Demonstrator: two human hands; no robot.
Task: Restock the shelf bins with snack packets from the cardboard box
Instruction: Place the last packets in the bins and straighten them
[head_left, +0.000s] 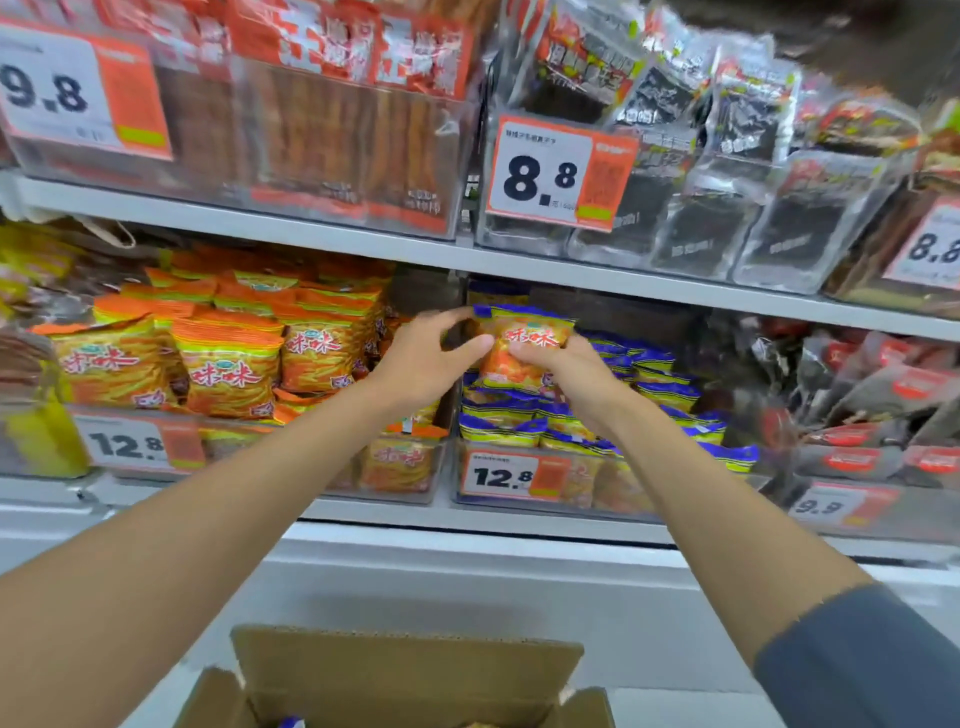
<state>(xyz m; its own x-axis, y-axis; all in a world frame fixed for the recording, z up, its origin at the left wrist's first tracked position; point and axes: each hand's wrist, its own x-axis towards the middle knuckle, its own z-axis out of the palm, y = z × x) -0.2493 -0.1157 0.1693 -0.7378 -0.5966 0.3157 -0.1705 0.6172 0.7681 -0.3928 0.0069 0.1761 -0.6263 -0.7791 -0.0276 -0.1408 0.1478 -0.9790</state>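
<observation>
A blue-and-orange snack packet (522, 348) is held upright over the clear shelf bin (519, 501) of matching blue-edged packets (670, 395). My right hand (566, 371) grips the packet from below and behind. My left hand (431, 353) touches its left edge with thumb and fingers. The cardboard box (405, 670) stands open at the bottom of the view, flaps up, with a blue packet edge (291, 722) just showing inside.
Left of the blue bin stands a bin of orange packets (228, 364) with a 12.8 price tag. The upper shelf (311, 234) holds bins of red and black packets. Dark packets (872, 415) fill the bin on the right. A white ledge (467, 545) runs under the shelf.
</observation>
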